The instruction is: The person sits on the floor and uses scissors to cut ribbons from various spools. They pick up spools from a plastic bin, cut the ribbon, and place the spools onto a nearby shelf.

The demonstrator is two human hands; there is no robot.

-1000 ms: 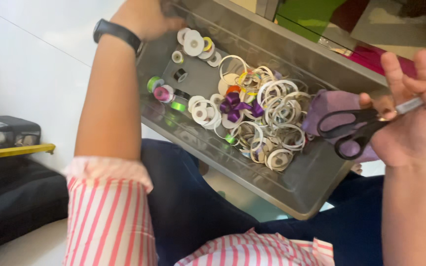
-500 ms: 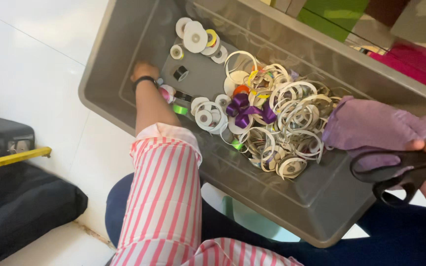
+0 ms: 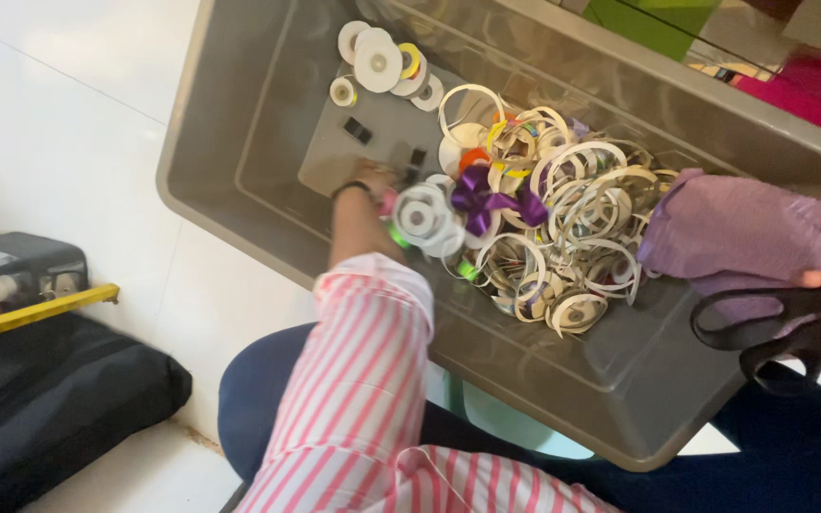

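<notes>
Many white tape rolls [image 3: 417, 218] by left hand [image 3: 373, 180]

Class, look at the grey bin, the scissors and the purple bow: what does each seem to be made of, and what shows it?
Bin: probably moulded plastic, semi-gloss; rounded rim and soft sheen on its walls.
Scissors: handles look like black plastic, smooth and matte; the blades are hidden.
Bow: likely satin or foil ribbon, shiny; folded loops catch light.

bin [image 3: 239, 142] on the person's lap, ribbon spools [image 3: 382, 62] at its far left, tangle of ribbon coils [image 3: 563, 237] in the middle, cloth [image 3: 743, 233] at right, bag [image 3: 40, 399] on floor left
</notes>
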